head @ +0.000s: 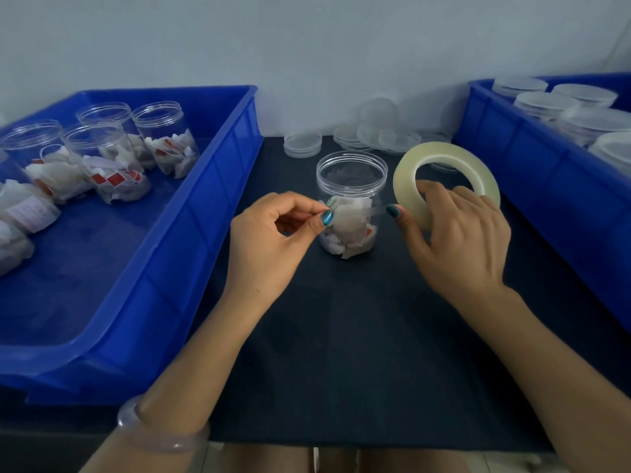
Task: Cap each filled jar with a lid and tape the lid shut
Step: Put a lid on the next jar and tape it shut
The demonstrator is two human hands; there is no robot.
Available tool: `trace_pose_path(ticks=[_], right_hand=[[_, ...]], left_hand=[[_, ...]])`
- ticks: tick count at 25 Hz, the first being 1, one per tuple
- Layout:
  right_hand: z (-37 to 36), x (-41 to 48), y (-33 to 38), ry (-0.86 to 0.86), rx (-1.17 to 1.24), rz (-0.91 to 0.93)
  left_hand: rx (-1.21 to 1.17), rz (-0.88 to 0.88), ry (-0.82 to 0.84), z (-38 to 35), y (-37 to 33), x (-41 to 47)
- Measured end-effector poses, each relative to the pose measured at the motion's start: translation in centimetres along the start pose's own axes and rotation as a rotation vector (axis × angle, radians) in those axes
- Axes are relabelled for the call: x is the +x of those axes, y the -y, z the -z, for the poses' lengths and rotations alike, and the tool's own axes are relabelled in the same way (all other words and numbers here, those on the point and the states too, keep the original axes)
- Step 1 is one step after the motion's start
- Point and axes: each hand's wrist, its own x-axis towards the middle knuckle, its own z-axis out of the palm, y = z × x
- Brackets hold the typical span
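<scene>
A clear plastic jar (351, 186) stands open-topped on the dark table, partly filled with white packets. My right hand (457, 240) grips a roll of clear tape (406, 172) just right of the jar. My left hand (273, 233) pinches the free end of a tape strip (375, 210) pulled out from the roll; the strip stretches across the front of the jar. Loose clear lids (303, 144) lie behind the jar.
A blue bin (191, 213) on the left holds several filled jars (164, 138) without lids. Another blue bin (532, 172) on the right holds capped jars (546, 104). More lids are stacked against the back wall. The table's front edge is near my forearms.
</scene>
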Motion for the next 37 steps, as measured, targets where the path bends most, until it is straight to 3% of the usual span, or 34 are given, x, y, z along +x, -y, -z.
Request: trace_pose_path(ticks=[5, 9, 12, 14, 16, 18, 22, 30, 37], right_hand=[[0.2, -0.2, -0.4, -0.021, 0.041, -0.033], [0.4, 0.1, -1.2, -0.062, 0.313, -0.124], [0.6, 0.2, -2.4, -0.071, 0.327, -0.175], [0.6, 0.7, -3.5, 0.020, 0.203, -0.289], [0.0, 0.8, -4.5, 0.158, 0.040, -0.310], [-0.7, 0.6, -4.5, 0.227, -0.032, -0.240], [-2.8, 0.6, -3.0, 0.357, -0.099, -0.039], [-4.3, 0.0, -2.6, 0.414, -0.028, -0.013], [-4.8, -0.2, -2.8, 0.499, -0.020, -0.029]], left_hand=[[0.007, -0.057, -0.014, -0.1, -0.9, 0.1], [0.099, -0.295, -0.024, -0.9, -3.3, 2.0], [0.019, -0.350, -0.250, -1.0, -3.7, 5.8], [-0.062, -0.226, -0.402, -1.0, -1.8, 9.6], [-0.007, -0.002, -0.330, -1.8, 1.8, 12.9], [0.164, 0.179, -0.146, -3.6, 6.0, 15.0], [0.531, 0.286, 0.167, -6.6, 12.2, 17.0], [0.529, 0.319, 0.088, -9.5, 15.9, 22.1], [0.546, 0.192, 0.000, -9.9, 16.8, 22.4]])
